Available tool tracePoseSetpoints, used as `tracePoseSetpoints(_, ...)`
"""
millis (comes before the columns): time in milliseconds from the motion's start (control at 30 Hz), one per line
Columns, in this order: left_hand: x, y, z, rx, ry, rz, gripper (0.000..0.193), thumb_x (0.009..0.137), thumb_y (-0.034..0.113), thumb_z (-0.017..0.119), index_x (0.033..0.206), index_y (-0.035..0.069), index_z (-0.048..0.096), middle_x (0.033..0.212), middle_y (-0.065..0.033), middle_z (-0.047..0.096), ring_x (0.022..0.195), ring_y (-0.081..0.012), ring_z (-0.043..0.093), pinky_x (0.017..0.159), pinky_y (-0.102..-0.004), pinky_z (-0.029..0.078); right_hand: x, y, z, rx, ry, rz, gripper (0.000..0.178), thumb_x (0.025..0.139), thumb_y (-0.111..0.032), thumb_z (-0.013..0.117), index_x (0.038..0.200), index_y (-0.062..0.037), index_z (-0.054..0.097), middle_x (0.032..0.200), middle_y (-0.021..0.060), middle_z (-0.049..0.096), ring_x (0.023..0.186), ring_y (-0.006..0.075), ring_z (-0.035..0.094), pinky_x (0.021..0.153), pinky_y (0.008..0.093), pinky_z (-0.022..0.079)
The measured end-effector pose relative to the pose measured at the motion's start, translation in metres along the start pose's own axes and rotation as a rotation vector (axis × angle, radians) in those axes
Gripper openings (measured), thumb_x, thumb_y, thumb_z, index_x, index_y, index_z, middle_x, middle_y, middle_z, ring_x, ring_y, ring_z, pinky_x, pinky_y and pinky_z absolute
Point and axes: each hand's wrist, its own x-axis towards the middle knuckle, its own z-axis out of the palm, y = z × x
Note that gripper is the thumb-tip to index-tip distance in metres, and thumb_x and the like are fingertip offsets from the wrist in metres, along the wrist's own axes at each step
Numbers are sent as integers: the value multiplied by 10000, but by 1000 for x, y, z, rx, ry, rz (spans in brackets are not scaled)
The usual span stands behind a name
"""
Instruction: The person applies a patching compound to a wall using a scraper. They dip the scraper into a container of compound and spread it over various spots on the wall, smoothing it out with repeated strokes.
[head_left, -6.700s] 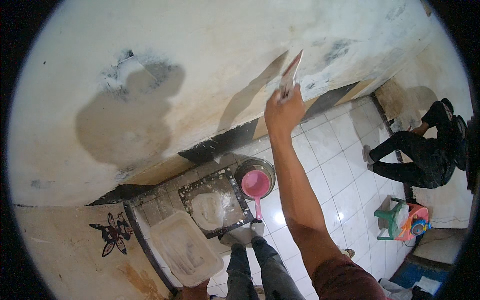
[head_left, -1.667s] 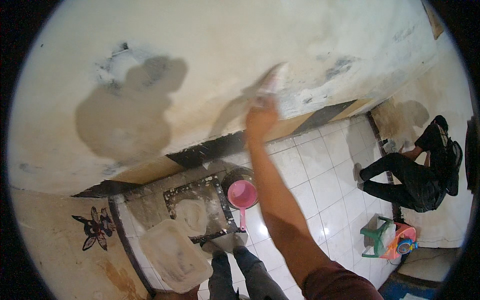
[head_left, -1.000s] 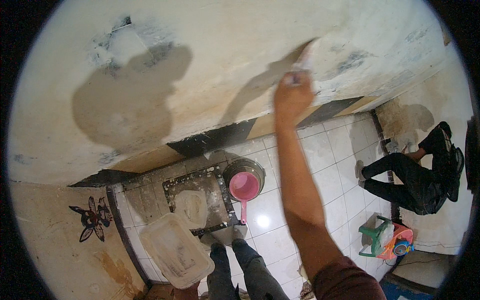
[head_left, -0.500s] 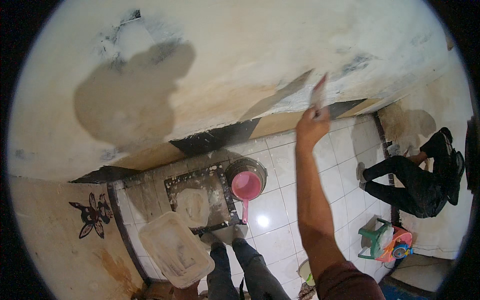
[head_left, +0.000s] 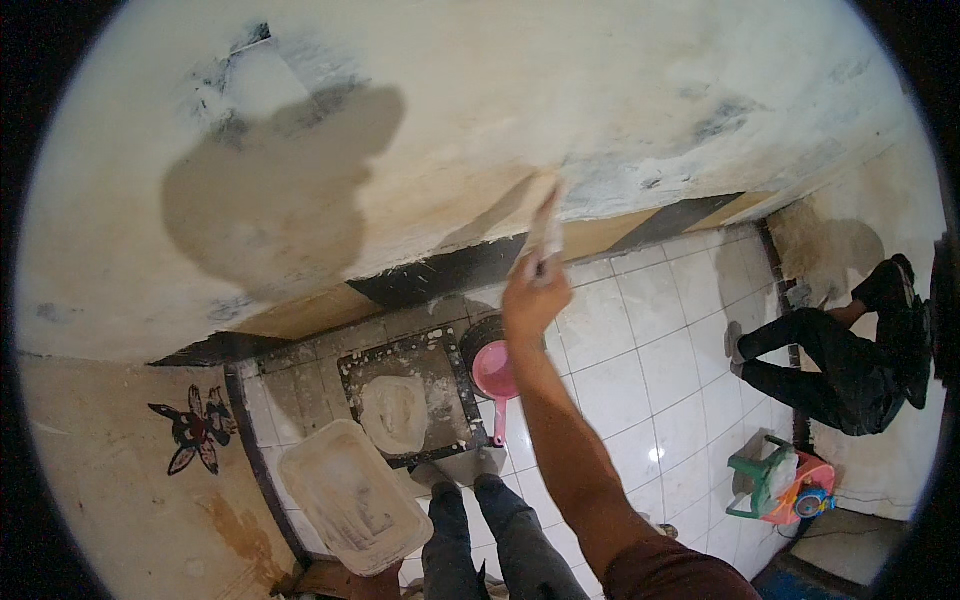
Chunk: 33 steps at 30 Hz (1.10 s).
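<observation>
My right hand (head_left: 537,298) is closed round a putty knife (head_left: 546,225), whose thin blade meets the wall (head_left: 480,120) just above the dark and tan band at its foot. Whitish filler smears the wall to the right of the blade. Low on the left, my left hand (head_left: 375,586) holds a pale rectangular plastic tray (head_left: 350,495) by its near end; most of its fingers are hidden beneath. Greyish-white residue streaks the tray's inside.
By my feet, a dark splattered board (head_left: 450,405) bears a whitish slab (head_left: 394,412). Beside it, a pink dipper (head_left: 497,370) rests on a dark bucket (head_left: 480,332). At right, another person (head_left: 830,365) crouches near a green stool (head_left: 757,478) on the white tiled floor (head_left: 640,375).
My right hand has swept the putty knife leftward along the lower wall, its forearm swinging left with it. The tray stays in my left hand, nearly still.
</observation>
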Motion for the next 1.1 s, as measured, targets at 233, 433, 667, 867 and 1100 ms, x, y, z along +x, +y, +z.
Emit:
tracePoseSetpoints(233, -1, 9, 1, -4, -5, 25, 678, 783, 480, 585, 1341, 139, 404, 1311, -108, 477, 1213, -342, 440, 1008, -540, 336, 40, -32, 79, -99, 240, -93, 239, 817, -157, 577, 916, 59, 602, 859, 227, 620, 765, 411, 593, 710, 470, 471)
tracePoseSetpoints(433, -3, 4, -4, 24, -6, 9, 678, 787, 485, 577, 1343, 138, 401, 1313, -108, 475, 1213, -341, 440, 1006, -539, 341, -68, 25, 14, 72, -216, -66, 221, 802, -89, 558, 978, 32, 617, 882, 263, 610, 741, 406, 616, 676, 440, 484)
tracePoseSetpoints(667, -4, 15, 3, -30, -18, 11, 679, 792, 490, 568, 1345, 137, 396, 1316, -108, 472, 1214, -338, 439, 1004, -537, 345, 83, 69, -51, 3, 208, -189, 153, 822, -67, 550, 810, 82, 587, 673, 219, 579, 577, 327, 545, 573, 382, 436)
tracePoseSetpoints(867, -5, 21, 6, -94, -38, 31, 679, 796, 495, 561, 1347, 136, 393, 1318, -108, 469, 1215, -337, 439, 1003, -536, 350, 106, 10, 4, -212, 328, -301, 340, 800, -129, 593, 1100, 20, 537, 1093, 268, 539, 975, 411, 550, 768, 465, 465)
tracePoseSetpoints(1100, -8, 13, 4, -98, -23, 6, 679, 801, 501, 552, 1350, 135, 388, 1320, -108, 466, 1216, -335, 439, 1001, -534, 354, -8, 11, -8, -63, -79, -350, 285, 830, -7, 495, 1110, 45, 501, 999, 235, 592, 870, 374, 611, 754, 439, 481)
